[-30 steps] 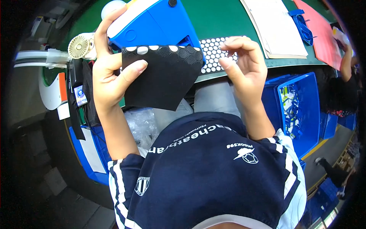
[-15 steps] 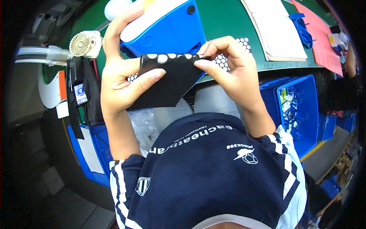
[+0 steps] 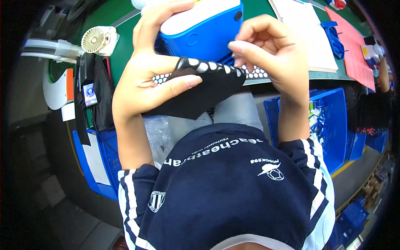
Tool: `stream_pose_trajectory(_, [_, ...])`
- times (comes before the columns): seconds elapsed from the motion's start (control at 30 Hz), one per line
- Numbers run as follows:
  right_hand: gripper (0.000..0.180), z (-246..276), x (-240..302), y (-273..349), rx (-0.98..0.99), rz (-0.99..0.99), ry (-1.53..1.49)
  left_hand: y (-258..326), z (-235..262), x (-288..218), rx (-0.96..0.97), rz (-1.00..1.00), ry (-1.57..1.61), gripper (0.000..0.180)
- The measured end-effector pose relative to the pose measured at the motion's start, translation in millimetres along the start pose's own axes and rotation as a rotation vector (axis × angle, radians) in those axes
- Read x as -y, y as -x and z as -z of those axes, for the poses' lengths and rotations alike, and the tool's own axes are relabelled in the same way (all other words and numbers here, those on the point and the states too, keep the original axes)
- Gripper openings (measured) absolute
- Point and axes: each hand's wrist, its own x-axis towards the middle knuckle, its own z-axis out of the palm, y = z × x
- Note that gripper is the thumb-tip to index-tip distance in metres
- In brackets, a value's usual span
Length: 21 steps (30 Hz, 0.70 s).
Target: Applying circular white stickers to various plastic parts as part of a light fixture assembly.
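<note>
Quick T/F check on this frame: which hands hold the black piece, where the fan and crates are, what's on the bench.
1. The left hand grips the black dotted piece. True.
2. The right hand rests flat on the green bench. False: it is raised, fingers pinching at the piece's right end.
3. A small white fan sits to the left of the hands. True.
4. The blue and white box lies in the blue crate. False: it stands on the bench behind the hands; the crate is lower right.
5. The black piece is plain, with no pattern. False: a row of white dots runs along its upper edge.
</note>
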Motion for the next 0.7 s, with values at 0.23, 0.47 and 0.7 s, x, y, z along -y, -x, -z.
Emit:
stream_pose_trajectory(0.23, [0.013, -8, -1, -14, 0.09, 0.121, 0.02, -24, 44, -5, 0.529, -0.011, -0.27, 0.021])
stream_pose_trajectory(0.47, [0.01, -20, 21, -13, 0.034, -0.27, -0.13, -3, -7, -2, -0.046, -0.038, 0.198, 0.018])
stream_pose_trajectory(0.7, [0.01, -21, 22, -13, 0.0, -0.241, -0.09, -11, -1, -13, -0.07, 0.169, 0.418, 0.022])
